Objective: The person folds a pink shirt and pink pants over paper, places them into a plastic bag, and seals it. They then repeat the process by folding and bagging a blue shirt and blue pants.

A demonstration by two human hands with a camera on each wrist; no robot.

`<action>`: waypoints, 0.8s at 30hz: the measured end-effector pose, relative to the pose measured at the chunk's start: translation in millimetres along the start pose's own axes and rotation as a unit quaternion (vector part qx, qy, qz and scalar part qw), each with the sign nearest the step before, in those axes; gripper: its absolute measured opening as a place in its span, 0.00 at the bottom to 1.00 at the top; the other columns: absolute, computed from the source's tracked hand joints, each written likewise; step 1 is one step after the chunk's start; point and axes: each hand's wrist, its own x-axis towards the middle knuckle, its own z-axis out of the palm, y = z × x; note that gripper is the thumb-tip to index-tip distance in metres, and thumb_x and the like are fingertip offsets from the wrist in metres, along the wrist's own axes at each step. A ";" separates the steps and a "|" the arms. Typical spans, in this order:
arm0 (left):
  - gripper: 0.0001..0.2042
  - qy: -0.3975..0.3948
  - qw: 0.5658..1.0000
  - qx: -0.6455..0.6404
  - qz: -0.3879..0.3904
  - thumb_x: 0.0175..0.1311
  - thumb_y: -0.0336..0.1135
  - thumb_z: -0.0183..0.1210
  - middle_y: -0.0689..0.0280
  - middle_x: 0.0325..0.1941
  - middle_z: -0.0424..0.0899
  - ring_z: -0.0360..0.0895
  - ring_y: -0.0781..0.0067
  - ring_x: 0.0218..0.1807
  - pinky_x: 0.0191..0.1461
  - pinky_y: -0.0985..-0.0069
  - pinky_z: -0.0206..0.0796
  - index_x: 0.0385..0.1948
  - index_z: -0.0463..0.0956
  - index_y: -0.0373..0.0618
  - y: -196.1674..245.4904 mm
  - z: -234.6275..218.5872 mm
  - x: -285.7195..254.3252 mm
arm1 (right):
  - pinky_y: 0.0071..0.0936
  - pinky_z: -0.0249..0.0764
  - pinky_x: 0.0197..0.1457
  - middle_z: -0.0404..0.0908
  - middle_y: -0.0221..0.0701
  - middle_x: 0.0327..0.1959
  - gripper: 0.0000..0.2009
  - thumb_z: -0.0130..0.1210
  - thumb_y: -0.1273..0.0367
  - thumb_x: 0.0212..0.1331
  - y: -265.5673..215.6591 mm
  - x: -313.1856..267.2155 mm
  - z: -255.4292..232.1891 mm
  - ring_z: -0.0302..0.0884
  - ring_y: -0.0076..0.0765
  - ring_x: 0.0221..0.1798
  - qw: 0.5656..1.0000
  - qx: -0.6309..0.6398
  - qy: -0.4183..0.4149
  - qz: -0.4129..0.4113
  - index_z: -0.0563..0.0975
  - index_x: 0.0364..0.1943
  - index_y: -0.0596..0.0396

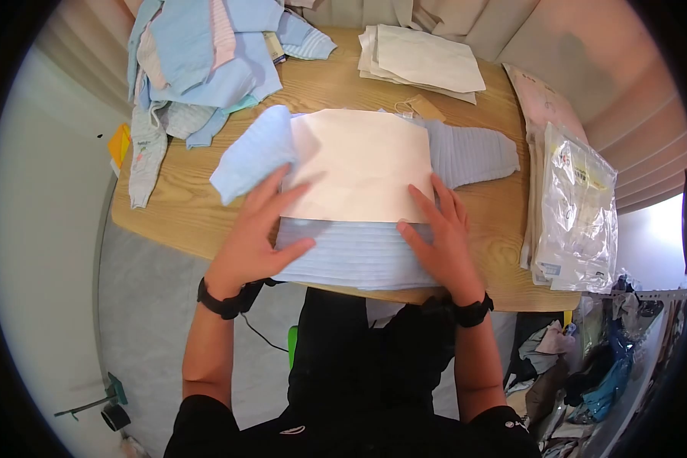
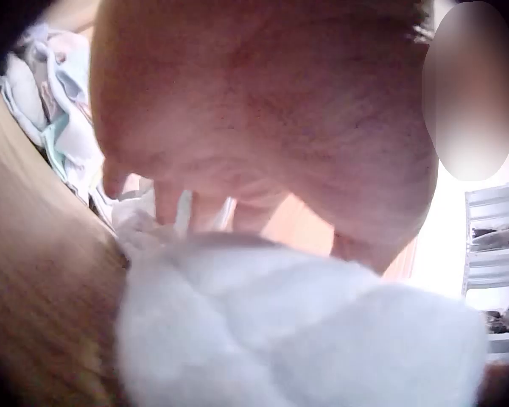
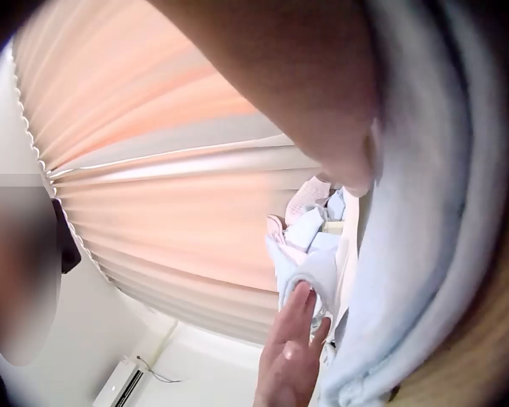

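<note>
A light blue ribbed garment [image 1: 351, 256] lies spread at the table's front edge. On top of it rests a cream sheet of paper or thin card [image 1: 362, 164], covering the garment's upper part. One sleeve [image 1: 256, 153] bends out at the left; the other sleeve [image 1: 473, 153] stretches out at the right. My left hand [image 1: 256, 240] has its fingers spread, with fingertips over the sheet's left edge and the left sleeve. The fingers of my right hand [image 1: 443, 240] reach over the sheet's lower right corner, its thumb by the lower edge. Pale fabric [image 2: 297, 322] fills the foreground under the left palm.
A heap of baby clothes [image 1: 206, 69] sits at the back left. Behind the garment lies a stack of cream sheets [image 1: 424, 61]. Clear plastic packets [image 1: 576, 206] line the table's right edge. Bagged clothes [image 1: 595, 366] hang or lie below on the right.
</note>
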 end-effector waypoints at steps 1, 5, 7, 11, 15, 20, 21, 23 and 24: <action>0.33 -0.074 0.997 0.023 0.013 0.51 0.41 0.67 0.49 0.71 0.59 0.55 0.48 0.72 0.72 0.61 0.47 0.62 0.67 0.48 7.8 0.9 4.8 | 0.51 0.54 0.67 0.59 0.42 0.69 0.26 0.61 0.58 0.56 0.3 0.0 -0.8 0.55 0.56 0.69 1.000 0.004 0.002 -0.005 0.73 0.60 0.43; 0.33 -0.171 0.977 0.128 -0.005 0.49 0.40 0.69 0.50 0.72 0.58 0.50 0.44 0.73 0.72 0.59 0.47 0.61 0.69 0.48 10.7 8.6 11.1 | 0.50 0.54 0.67 0.61 0.42 0.68 0.25 0.61 0.59 0.56 2.1 0.5 -1.1 0.55 0.56 0.68 1.000 0.006 0.010 -0.010 0.74 0.59 0.44; 0.32 -0.151 0.982 0.117 0.011 0.49 0.40 0.69 0.50 0.72 0.56 0.48 0.44 0.74 0.73 0.58 0.46 0.60 0.69 0.48 10.3 10.2 11.7 | 0.50 0.54 0.67 0.61 0.41 0.68 0.24 0.61 0.59 0.55 2.7 0.1 -1.4 0.56 0.56 0.68 1.000 0.018 0.017 -0.010 0.75 0.58 0.44; 0.32 -0.112 0.988 0.107 0.013 0.51 0.40 0.68 0.48 0.75 0.50 0.44 0.43 0.76 0.74 0.56 0.44 0.61 0.69 0.48 10.4 14.0 5.0 | 0.49 0.55 0.67 0.61 0.44 0.67 0.25 0.62 0.62 0.54 4.3 -1.0 -2.4 0.56 0.56 0.67 0.999 0.029 0.019 -0.017 0.73 0.59 0.47; 0.31 -0.076 0.991 0.109 -0.006 0.53 0.38 0.67 0.47 0.75 0.49 0.43 0.41 0.76 0.74 0.56 0.43 0.61 0.68 0.47 12.5 25.4 -13.8 | 0.44 0.57 0.68 0.59 0.47 0.68 0.30 0.59 0.66 0.57 11.8 -7.1 2.5 0.57 0.52 0.68 0.987 0.139 0.080 0.002 0.65 0.65 0.53; 0.29 -0.009 0.994 0.108 -0.023 0.55 0.36 0.64 0.47 0.74 0.50 0.45 0.41 0.75 0.73 0.56 0.45 0.62 0.68 0.43 11.2 34.7 -24.3 | 0.35 0.60 0.67 0.63 0.40 0.60 0.30 0.51 0.76 0.58 19.8 0.6 -19.3 0.63 0.37 0.61 0.669 0.672 0.202 0.245 0.55 0.66 0.62; 0.29 -0.008 0.994 0.106 -0.025 0.55 0.36 0.64 0.47 0.74 0.50 0.45 0.41 0.75 0.73 0.56 0.45 0.62 0.68 0.43 9.2 35.8 -25.0 | 0.35 0.60 0.67 0.63 0.40 0.60 0.30 0.51 0.76 0.58 27.4 5.0 -22.1 0.63 0.37 0.61 0.671 0.670 0.201 0.246 0.55 0.66 0.62; 0.30 -0.001 0.993 0.116 -0.016 0.54 0.36 0.64 0.47 0.74 0.52 0.49 0.43 0.74 0.73 0.56 0.46 0.61 0.68 0.43 5.0 37.4 -24.8 | 0.34 0.61 0.66 0.65 0.39 0.56 0.30 0.49 0.78 0.57 42.3 15.3 -26.2 0.65 0.35 0.59 0.581 0.747 0.201 0.253 0.56 0.66 0.62; 0.30 0.004 0.993 0.115 -0.013 0.54 0.36 0.64 0.47 0.74 0.52 0.49 0.43 0.74 0.73 0.56 0.46 0.61 0.68 0.43 5.1 38.1 -24.5 | 0.34 0.61 0.66 0.65 0.39 0.56 0.30 0.49 0.78 0.57 46.1 22.6 -25.7 0.65 0.35 0.59 0.584 0.746 0.201 0.249 0.56 0.66 0.62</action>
